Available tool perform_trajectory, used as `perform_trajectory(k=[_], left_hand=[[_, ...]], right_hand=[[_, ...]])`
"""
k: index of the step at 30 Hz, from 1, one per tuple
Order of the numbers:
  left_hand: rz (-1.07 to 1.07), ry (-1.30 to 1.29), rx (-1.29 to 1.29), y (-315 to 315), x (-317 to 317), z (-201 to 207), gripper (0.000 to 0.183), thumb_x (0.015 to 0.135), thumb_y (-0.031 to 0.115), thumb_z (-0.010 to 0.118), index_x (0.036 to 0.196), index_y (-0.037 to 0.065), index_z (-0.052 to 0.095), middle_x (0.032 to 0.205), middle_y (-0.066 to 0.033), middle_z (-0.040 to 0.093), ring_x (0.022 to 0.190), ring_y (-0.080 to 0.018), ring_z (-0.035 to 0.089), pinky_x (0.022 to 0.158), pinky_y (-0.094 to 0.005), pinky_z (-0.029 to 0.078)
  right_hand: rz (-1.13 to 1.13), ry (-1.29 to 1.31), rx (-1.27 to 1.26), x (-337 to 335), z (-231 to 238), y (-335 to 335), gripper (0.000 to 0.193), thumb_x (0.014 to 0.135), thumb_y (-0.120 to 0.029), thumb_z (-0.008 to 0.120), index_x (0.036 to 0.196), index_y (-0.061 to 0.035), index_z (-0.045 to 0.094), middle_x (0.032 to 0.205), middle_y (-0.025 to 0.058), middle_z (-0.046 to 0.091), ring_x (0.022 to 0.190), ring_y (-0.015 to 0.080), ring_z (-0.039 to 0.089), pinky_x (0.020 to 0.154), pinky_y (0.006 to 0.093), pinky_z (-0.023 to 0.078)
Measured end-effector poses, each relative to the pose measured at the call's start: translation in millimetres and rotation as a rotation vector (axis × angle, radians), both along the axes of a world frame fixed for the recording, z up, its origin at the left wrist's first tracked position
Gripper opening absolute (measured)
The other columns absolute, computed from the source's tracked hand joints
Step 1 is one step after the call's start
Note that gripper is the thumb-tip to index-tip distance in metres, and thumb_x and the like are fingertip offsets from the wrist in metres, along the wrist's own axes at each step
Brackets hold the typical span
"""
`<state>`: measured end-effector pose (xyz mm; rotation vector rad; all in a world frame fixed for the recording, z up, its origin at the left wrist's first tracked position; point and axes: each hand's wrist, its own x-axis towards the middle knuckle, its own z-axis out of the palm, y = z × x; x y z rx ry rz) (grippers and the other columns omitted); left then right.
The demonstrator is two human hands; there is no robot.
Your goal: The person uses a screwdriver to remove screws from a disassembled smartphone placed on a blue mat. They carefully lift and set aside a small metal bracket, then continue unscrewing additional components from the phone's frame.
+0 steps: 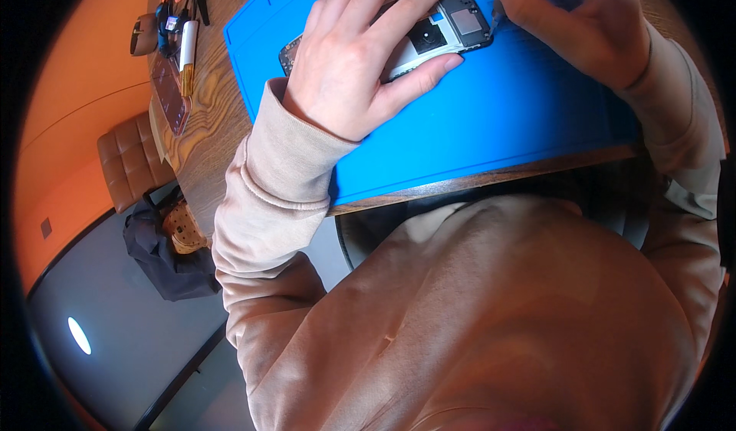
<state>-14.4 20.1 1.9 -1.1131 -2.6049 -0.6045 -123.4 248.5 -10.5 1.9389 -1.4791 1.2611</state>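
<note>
An opened smartphone (465, 23) lies on a blue work mat (491, 116), its battery, circuit parts and dark frame exposed. My left hand (349, 55) is laid across it, thumb along the near edge and fingers over the far side, holding it against the mat. At the phone's right end, my right hand (583, 28) pinches a slim grey tool (497, 14). The tool's lower end is at or just beside the phone's corner; whether they touch, I cannot tell. Most of the tool is hidden by my fingers, so its kind is unclear.
Left of the mat, the wooden table (203, 116) carries a white brush (188, 51) with tan bristles, a dark phone-like panel (170, 97), cables and a small brown object (143, 34). Beyond the table's left edge are a brown padded seat (132, 159) and a dark bag (165, 254).
</note>
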Motion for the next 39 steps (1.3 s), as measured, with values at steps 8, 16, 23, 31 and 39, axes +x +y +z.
perform_trajectory(k=[8, 16, 23, 31, 39], left_hand=[[-0.032, 0.024, 0.047, -4, -2, -6, 0.064, 0.084, 0.023, 0.079, 0.137, -0.005, 0.059, 0.136, -0.0273, 0.056, 0.116, -0.0416, 0.061, 0.1, -0.0448, 0.048], [-0.066, 0.015, 0.236, -5, -4, -9, 0.045, 0.079, 0.016, 0.084, 0.118, -0.003, 0.07, 0.125, -0.0234, 0.065, 0.111, -0.0372, 0.065, 0.097, -0.0419, 0.051], [0.042, -0.074, 0.138, -7, 6, -1, 0.012, 0.085, 0.006, 0.08, 0.095, 0.0, 0.079, 0.109, -0.0137, 0.075, 0.098, -0.0229, 0.07, 0.084, -0.0313, 0.055], [-0.01, 0.015, 0.104, -2, 3, -2, 0.016, 0.082, 0.008, 0.082, 0.098, 0.005, 0.08, 0.105, -0.0079, 0.078, 0.097, -0.0208, 0.071, 0.088, -0.0316, 0.054], [0.026, -0.013, 0.06, -1, 5, 1, 0.015, 0.083, 0.009, 0.082, 0.098, 0.005, 0.081, 0.105, -0.0086, 0.077, 0.098, -0.021, 0.071, 0.088, -0.0317, 0.054]], right_hand=[[-0.014, -0.38, 0.02, 19, 4, 3, 0.028, 0.091, 0.001, 0.061, 0.11, -0.0007, 0.04, 0.108, 0.0143, 0.053, 0.083, 0.0098, 0.052, 0.072, 0.0211, 0.04], [0.081, -0.242, -0.039, 9, -1, -7, 0.038, 0.093, 0.004, 0.064, 0.117, -0.0014, 0.036, 0.112, 0.0165, 0.055, 0.079, 0.0067, 0.051, 0.07, 0.0174, 0.039], [0.088, -0.493, -0.166, 22, -15, -16, 0.038, 0.094, 0.005, 0.065, 0.116, -0.0025, 0.035, 0.11, 0.0161, 0.055, 0.083, 0.0067, 0.051, 0.071, 0.0189, 0.039], [-0.005, -0.212, -0.053, 15, -7, -9, 0.03, 0.093, 0.001, 0.063, 0.11, -0.0028, 0.038, 0.104, 0.014, 0.055, 0.081, 0.0093, 0.051, 0.071, 0.0207, 0.04], [-0.024, -0.207, 0.057, 20, -2, -3, 0.028, 0.093, -0.001, 0.064, 0.108, -0.0023, 0.04, 0.102, 0.014, 0.055, 0.08, 0.0093, 0.053, 0.069, 0.0213, 0.042]])
